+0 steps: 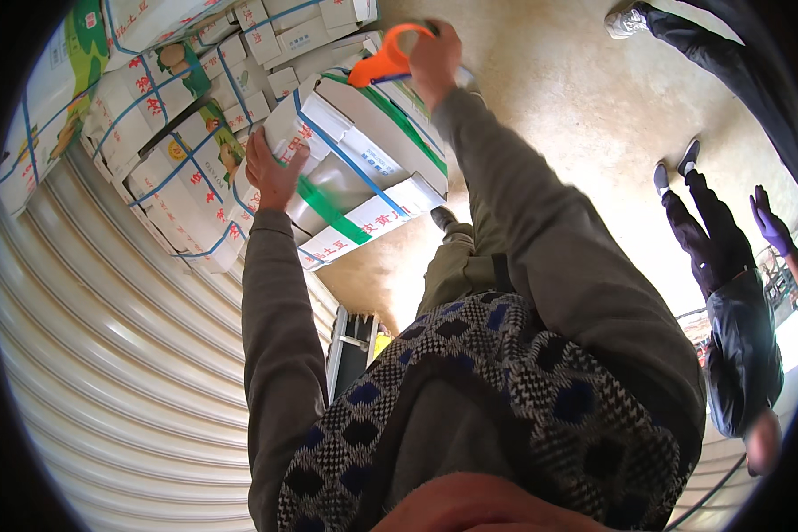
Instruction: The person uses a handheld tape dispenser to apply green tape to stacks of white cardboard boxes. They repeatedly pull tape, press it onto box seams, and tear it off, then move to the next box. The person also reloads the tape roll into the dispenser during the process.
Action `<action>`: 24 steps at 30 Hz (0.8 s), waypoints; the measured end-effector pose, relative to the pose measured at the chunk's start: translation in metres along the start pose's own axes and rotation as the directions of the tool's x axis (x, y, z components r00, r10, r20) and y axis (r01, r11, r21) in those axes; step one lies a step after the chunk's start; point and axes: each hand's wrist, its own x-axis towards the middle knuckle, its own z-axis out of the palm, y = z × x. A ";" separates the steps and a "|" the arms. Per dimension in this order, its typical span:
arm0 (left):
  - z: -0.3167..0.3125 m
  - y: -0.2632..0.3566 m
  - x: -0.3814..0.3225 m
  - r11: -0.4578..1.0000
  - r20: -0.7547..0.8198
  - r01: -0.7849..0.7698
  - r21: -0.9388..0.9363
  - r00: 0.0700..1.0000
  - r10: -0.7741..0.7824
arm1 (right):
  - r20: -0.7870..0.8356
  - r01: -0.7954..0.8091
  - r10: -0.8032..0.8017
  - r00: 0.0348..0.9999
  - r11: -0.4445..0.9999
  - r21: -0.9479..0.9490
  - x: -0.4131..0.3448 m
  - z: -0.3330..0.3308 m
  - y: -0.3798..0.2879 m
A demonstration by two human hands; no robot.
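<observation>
A white cardboard carton [389,130] with red and blue printing sits tilted on the stack before me. Blue strapping [352,161] crosses it. One strip of green tape [332,209] runs over the near side, and a green band [405,126] runs along the far side. My left hand [276,169] lies against the carton's left side with thumb and fingers apart. In my right hand [434,60], above the carton's far edge, is an orange hand-held tool [387,56] that looks like a tape dispenser. Fingers hide part of its handle.
More strapped potato cartons [186,179] are stacked to the left and beyond. A corrugated metal wall [126,346] curves along the left. On the concrete floor [538,73] at right stands a person in dark clothes [738,332]; another person's dark-trousered leg [705,53] and a purple-gloved hand [771,223] also show.
</observation>
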 end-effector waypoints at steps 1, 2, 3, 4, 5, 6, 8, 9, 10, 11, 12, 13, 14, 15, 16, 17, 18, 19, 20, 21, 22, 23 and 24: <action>0.000 0.000 0.000 1.000 -0.005 0.006 0.008 1.000 -0.006 | -0.031 -0.156 0.155 0.987 0.987 -0.046 -0.022 -0.014 0.000; 0.001 0.000 0.000 1.000 -0.009 0.005 0.006 1.000 -0.005 | -0.081 -0.199 0.193 0.978 0.978 -0.067 -0.042 -0.025 0.001; 0.002 -0.001 0.000 1.000 -0.011 0.000 0.013 1.000 0.000 | -0.034 -0.381 0.381 0.924 0.924 -0.003 -0.062 -0.032 0.002; 0.003 -0.001 0.000 1.000 -0.020 -0.003 0.017 1.000 0.003 | -0.083 -0.501 0.497 0.864 0.864 -0.047 -0.073 -0.032 0.005; 0.003 0.000 -0.001 1.000 -0.019 0.004 0.022 1.000 -0.004 | -0.102 -0.583 0.579 0.809 0.812 -0.017 -0.079 -0.029 0.009; 0.004 0.000 -0.001 1.000 -0.021 0.005 0.013 1.000 -0.004 | -0.073 -0.503 0.504 0.861 0.864 0.027 -0.080 -0.027 0.014; 0.006 0.000 -0.001 1.000 -0.031 -0.001 0.006 1.000 0.001 | 0.000 -0.493 0.495 0.869 0.867 0.066 -0.070 -0.026 0.026; 0.007 -0.001 -0.001 1.000 -0.053 -0.014 0.007 0.998 0.015 | 0.055 -0.492 0.489 0.870 0.867 0.078 -0.067 -0.030 0.032; 0.010 -0.002 0.000 0.999 -0.091 -0.035 0.035 0.995 0.038 | -0.020 -0.363 0.363 0.932 0.928 -0.085 -0.065 -0.031 0.036; 0.012 -0.005 0.001 0.998 -0.082 -0.038 0.045 0.996 0.041 | -0.021 -0.425 0.426 0.905 0.905 0.037 -0.065 -0.029 0.038; 0.015 -0.007 0.001 0.997 -0.105 -0.059 0.058 0.992 0.064 | -0.024 -0.497 0.506 0.862 0.854 0.153 -0.067 -0.022 0.039; 0.017 -0.012 0.002 0.998 -0.107 -0.034 0.062 0.993 0.041 | -0.038 -0.593 0.622 0.782 0.762 0.259 -0.073 -0.014 0.038; 0.021 -0.016 0.001 0.989 -0.134 -0.021 0.144 0.990 0.040 | -0.062 -0.653 0.704 0.708 0.685 0.324 -0.079 -0.003 0.036; 0.023 -0.020 0.002 0.991 -0.156 -0.062 0.116 0.985 0.080 | 0.075 -0.609 0.617 0.783 0.736 0.296 -0.076 0.026 0.032; 0.026 -0.023 0.002 0.992 -0.185 -0.080 0.101 0.978 0.098 | 0.159 -0.595 0.574 0.803 0.759 0.266 -0.068 0.063 0.024; 0.027 -0.025 0.001 0.991 -0.181 -0.082 0.105 0.978 0.100 | 0.169 -0.441 0.418 0.893 0.888 0.130 -0.062 0.082 0.020; 0.029 -0.024 0.001 0.984 -0.211 -0.110 0.138 0.968 0.138 | 0.175 -0.252 0.248 0.953 0.968 -0.001 -0.055 0.105 0.013; 0.029 -0.023 0.001 0.984 -0.223 -0.092 0.150 0.967 0.124 | 0.312 -0.049 0.042 0.949 0.999 0.014 -0.033 0.096 0.010; 0.030 -0.019 0.000 0.988 -0.232 -0.053 0.148 0.969 0.087 | 0.383 -0.007 -0.013 0.924 0.999 0.052 -0.017 0.085 0.004; 0.028 -0.017 0.000 0.991 -0.276 -0.119 0.065 0.952 0.132 | 0.471 0.101 -0.144 0.870 0.988 0.115 -0.004 0.069 -0.005; 0.028 -0.012 -0.004 0.994 -0.238 -0.012 0.111 0.970 0.039 | 0.430 -0.054 -0.007 0.903 0.990 0.128 -0.008 0.037 -0.012; 0.024 -0.010 -0.005 0.995 -0.221 0.000 0.098 0.975 0.022 | 0.408 -0.320 0.194 0.892 0.909 0.267 -0.013 0.001 -0.024; 0.020 -0.007 -0.008 0.998 -0.220 0.005 0.057 0.976 0.008 | 0.429 -0.195 0.016 0.903 0.906 0.376 -0.032 -0.043 -0.035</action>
